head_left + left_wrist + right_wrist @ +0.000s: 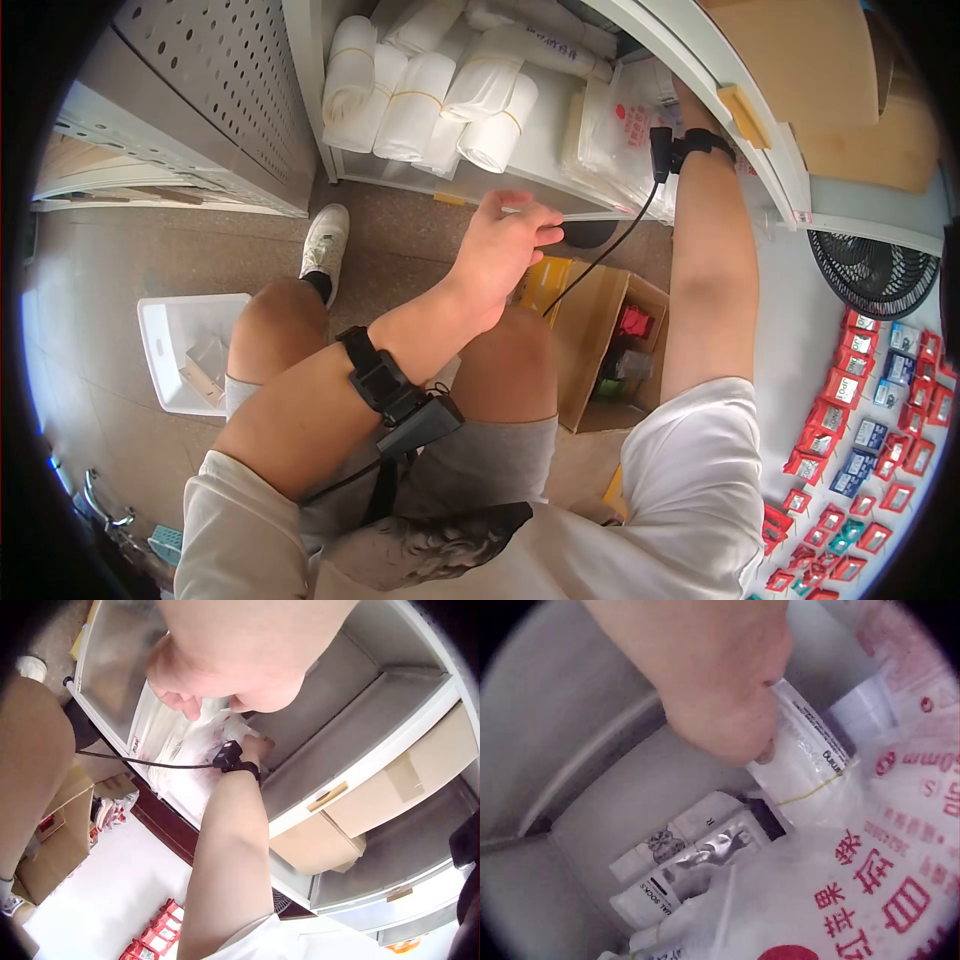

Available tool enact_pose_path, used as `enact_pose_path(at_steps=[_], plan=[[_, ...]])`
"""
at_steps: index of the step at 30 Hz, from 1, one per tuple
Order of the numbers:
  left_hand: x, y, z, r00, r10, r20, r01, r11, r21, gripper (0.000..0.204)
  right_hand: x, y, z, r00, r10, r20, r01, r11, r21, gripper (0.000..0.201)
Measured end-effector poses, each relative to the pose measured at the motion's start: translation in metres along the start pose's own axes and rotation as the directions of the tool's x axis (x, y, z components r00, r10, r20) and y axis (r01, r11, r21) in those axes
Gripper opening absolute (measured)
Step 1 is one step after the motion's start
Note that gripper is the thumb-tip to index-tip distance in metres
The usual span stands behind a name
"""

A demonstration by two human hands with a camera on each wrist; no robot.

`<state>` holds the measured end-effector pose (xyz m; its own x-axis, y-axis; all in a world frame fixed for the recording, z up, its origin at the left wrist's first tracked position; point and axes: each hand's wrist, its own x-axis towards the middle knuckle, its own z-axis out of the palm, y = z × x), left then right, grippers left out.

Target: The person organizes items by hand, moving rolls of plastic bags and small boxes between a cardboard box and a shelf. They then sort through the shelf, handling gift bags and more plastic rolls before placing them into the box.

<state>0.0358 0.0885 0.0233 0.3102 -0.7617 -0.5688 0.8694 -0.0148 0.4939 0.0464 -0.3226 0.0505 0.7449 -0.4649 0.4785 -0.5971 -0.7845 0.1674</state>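
My right hand (pixel 712 682) reaches deep into the cabinet, mostly hidden in the head view. In the right wrist view its curled fingers grip the end of a white printed bag bundle (pixel 810 761) tied with a yellow rubber band. Clear plastic bags (pixel 885 900) with red Chinese print lie beside it. Smaller packets (pixel 682 855) marked as socks sit below the hand. My left hand (pixel 505 250) hangs in the air before the cabinet, fingers loosely bent and holding nothing. Behind it, banded rolls of white bags (pixel 415 105) are stacked on the shelf.
A cardboard box (pixel 590 350) with mixed items stands on the floor between the arms. The cabinet's upper frame (pixel 740 110) runs over the right forearm. A white bin (pixel 165 350) lies left of the knee, a black fan (pixel 875 272) at the right.
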Motion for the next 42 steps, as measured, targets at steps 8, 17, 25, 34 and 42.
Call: enact_pose_path(at_steps=[8,17,25,34,42], plan=[[0.0,-0.004,0.004,1.0,-0.013,0.01,0.013,1.0,0.018,0.046,-0.007,0.023,-0.005,0.997,0.075,-0.01,-0.075,0.997,0.032,0.041],[0.003,-0.009,0.006,1.0,-0.028,0.002,0.028,0.998,0.057,0.044,-0.024,0.06,-0.007,0.959,0.283,-0.031,-0.274,0.948,0.161,0.04],[0.004,-0.007,0.007,1.0,-0.008,-0.013,0.009,0.996,0.087,0.045,-0.048,0.067,-0.01,0.861,0.499,0.1,-0.499,0.789,0.359,0.039],[0.003,-0.004,0.009,0.998,0.067,0.007,-0.067,0.981,0.18,0.048,-0.087,-0.029,-0.087,0.729,0.675,-0.119,-0.099,0.275,0.956,0.036],[0.007,-0.015,0.012,0.975,0.218,0.039,-0.219,0.92,0.325,0.055,-0.213,-0.091,-0.139,0.558,0.766,-0.318,0.025,0.368,0.93,0.03]])
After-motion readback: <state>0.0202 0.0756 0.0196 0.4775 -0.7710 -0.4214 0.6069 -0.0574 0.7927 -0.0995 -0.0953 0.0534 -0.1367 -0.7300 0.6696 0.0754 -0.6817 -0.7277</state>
